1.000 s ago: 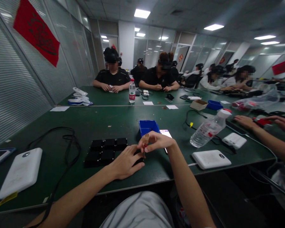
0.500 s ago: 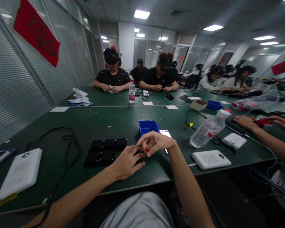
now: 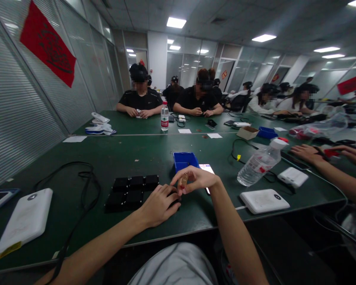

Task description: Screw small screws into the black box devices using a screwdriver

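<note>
Tabletop (image 3: 154, 145) is bearing boxes (image 3: 133, 199), perhaps done, left of the bin (image 3: 184, 155); nearer than it, right grip (image 3: 201, 178) is pinching a tool (image 3: 184, 180); left grip (image 3: 158, 204) is clasping a dark piece (image 3: 179, 199), seemingly unfinished.

The table (image 3: 142, 150) is dark green, the 6 blocks (image 3: 133, 197) are black and the tray (image 3: 185, 158) is blue. The tool handle (image 3: 184, 179) is amber with red. The banner (image 3: 49, 45) is red with a dark pattern.
</note>
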`<state>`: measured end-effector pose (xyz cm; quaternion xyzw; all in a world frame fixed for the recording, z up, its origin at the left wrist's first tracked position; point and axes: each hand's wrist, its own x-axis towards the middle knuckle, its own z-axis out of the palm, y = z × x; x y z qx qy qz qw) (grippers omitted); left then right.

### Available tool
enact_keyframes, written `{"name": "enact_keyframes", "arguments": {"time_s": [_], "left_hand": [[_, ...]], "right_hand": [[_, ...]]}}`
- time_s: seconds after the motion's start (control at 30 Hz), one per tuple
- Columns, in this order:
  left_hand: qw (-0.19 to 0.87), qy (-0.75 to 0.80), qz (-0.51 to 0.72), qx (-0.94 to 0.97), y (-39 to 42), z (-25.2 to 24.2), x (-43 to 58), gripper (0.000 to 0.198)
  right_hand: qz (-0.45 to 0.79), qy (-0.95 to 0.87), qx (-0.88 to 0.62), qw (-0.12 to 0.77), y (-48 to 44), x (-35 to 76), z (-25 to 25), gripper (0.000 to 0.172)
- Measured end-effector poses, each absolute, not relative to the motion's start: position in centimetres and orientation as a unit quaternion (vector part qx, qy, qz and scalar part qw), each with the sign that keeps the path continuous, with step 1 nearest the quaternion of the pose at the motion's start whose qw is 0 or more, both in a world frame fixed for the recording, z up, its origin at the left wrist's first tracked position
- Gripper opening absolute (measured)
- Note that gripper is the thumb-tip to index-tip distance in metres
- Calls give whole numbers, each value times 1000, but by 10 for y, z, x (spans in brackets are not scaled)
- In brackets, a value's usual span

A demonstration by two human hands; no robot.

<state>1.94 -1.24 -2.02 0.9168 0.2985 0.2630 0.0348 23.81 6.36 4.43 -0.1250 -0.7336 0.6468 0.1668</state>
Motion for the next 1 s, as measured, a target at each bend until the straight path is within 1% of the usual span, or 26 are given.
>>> {"name": "enact_keyframes", "arguments": {"time_s": [0.17, 0.3, 0.4, 0.53, 0.6, 0.8, 1.0], "left_hand": [[30, 303, 256, 917, -13, -20, 20, 17], [34, 312, 246, 917, -14, -20, 20, 16], [43, 312, 246, 917, -14, -20, 19, 14], [63, 305, 250, 917, -13, -19, 19, 13], [69, 305, 250, 916, -13, -18, 19, 13], [71, 309, 252, 914, -14, -19, 19, 16], [67, 310, 247, 916, -13, -19, 19, 16]], "right_hand": [[612, -761, -114, 181, 64, 234, 48, 30], [584, -780, -116, 194, 65, 233, 51, 27], [587, -776, -127, 196, 64, 233, 50, 31], [629, -738, -141, 201, 63, 234, 47, 50], [635, -732, -143, 204, 63, 235, 46, 54], [632, -736, -149, 192, 64, 237, 46, 54], [649, -726, -135, 182, 64, 238, 44, 48]]}}
